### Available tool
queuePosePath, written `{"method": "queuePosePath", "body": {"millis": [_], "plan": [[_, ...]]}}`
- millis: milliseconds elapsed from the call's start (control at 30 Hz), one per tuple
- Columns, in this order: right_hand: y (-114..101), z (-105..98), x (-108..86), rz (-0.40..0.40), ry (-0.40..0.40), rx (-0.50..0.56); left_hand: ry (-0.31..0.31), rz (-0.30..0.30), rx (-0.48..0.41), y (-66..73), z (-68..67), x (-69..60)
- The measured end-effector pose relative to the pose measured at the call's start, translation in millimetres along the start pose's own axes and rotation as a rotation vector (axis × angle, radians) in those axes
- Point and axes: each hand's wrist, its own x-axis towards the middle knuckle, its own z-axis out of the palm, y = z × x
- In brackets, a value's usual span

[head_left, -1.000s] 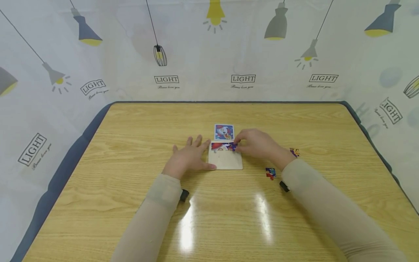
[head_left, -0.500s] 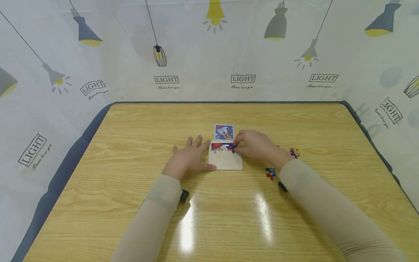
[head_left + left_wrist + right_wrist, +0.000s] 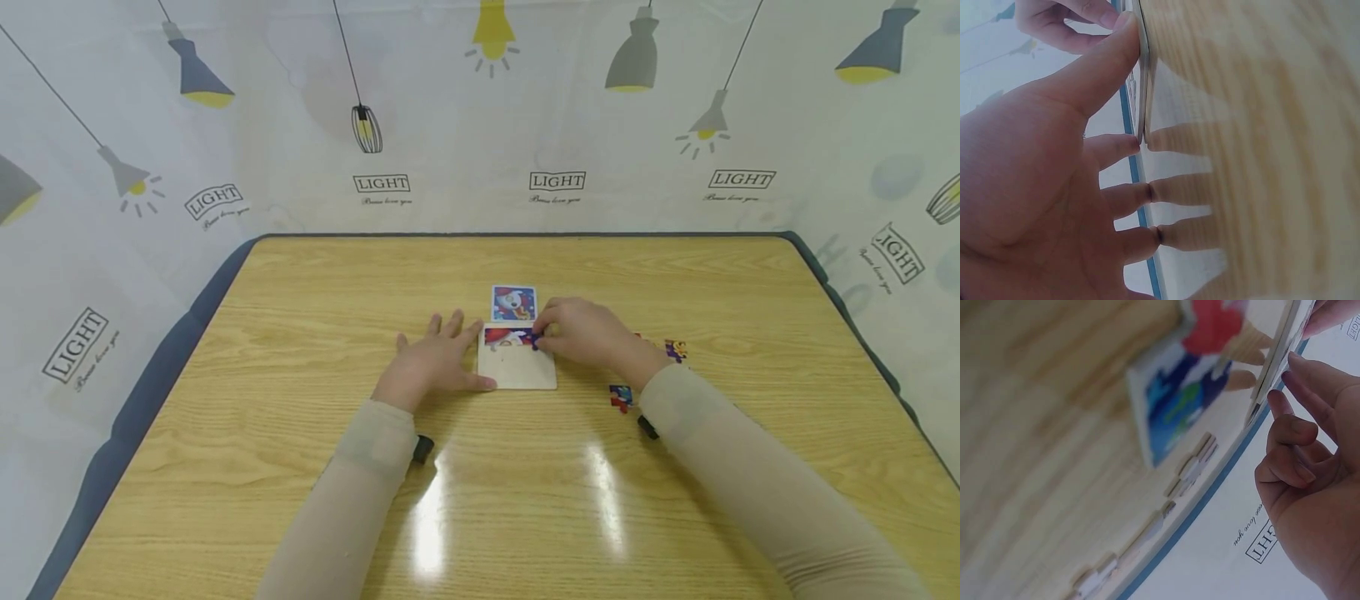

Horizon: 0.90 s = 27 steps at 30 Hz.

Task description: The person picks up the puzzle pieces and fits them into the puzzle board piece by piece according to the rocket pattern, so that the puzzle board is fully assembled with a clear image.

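A pale square board (image 3: 517,371) lies on the table with joined puzzle pieces (image 3: 504,336) across its top part, showing a red and white picture. My left hand (image 3: 435,358) is spread flat at its left side, the thumb on the lower left corner and a fingertip at the upper left; the left wrist view shows the thumb (image 3: 1100,65) against the board's edge. At the upper right corner, my right hand (image 3: 585,332) pinches a dark blue piece (image 3: 536,340), mostly covered by the fingers. In the right wrist view the fingertips meet the board's edge.
A square picture card (image 3: 513,303) touches or nearly touches the board's far edge. Loose pieces lie to the right: a blue and red one (image 3: 621,397), an orange and purple one (image 3: 676,350), and a reddish one partly behind the right wrist. A patterned cloth (image 3: 480,125) surrounds the table.
My right hand has shifted very slightly down at the board's upper right corner, and a reddish piece now shows beside its wrist. The left hand has stayed in place.
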Motion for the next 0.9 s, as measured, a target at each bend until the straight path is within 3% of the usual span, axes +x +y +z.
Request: {"method": "queuePosePath", "body": {"millis": [233,600,900], "plan": [[13.2,-15.8,-6.1,0.033,0.007,-0.022,-0.001,0.001,-0.009,-0.6,0.7,0.7],[38.1,-50.7,-33.5,0.002,0.053,-0.026,-0.011,0.001,-0.005,-0.3,0.1,-0.5],[60.7,-68.3,-56.9,0.03,0.066,-0.047,-0.016,0.001,-0.003,1.4,-0.5,-0.7]]}}
